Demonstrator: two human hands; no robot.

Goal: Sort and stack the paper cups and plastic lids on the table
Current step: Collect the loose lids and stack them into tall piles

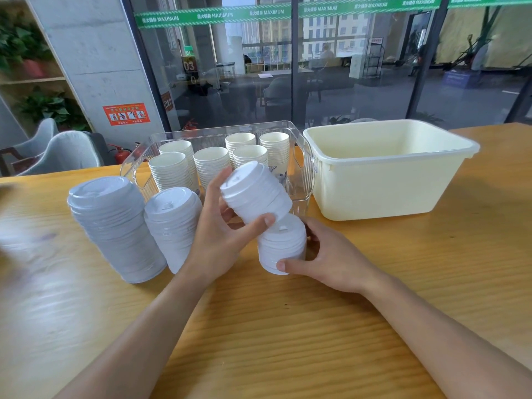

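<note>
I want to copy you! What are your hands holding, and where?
Left hand holds a tilted lid stack by its sides; right hand grips the table stack sides.

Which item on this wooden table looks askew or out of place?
The two tall stacks of white plastic lids at the table's left lean noticeably rather than standing plumb. The stack in the left hand is tilted because it is held. Nothing looks spilled or damaged.

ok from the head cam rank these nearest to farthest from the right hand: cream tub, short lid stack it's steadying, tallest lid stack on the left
1. Short lid stack: touching the right hand, which is wrapped around its side.
2. Cream tub: beyond the hand, toward the right, clearly apart from it.
3. Tallest lid stack: far left, past the left hand and another lid stack.
</note>
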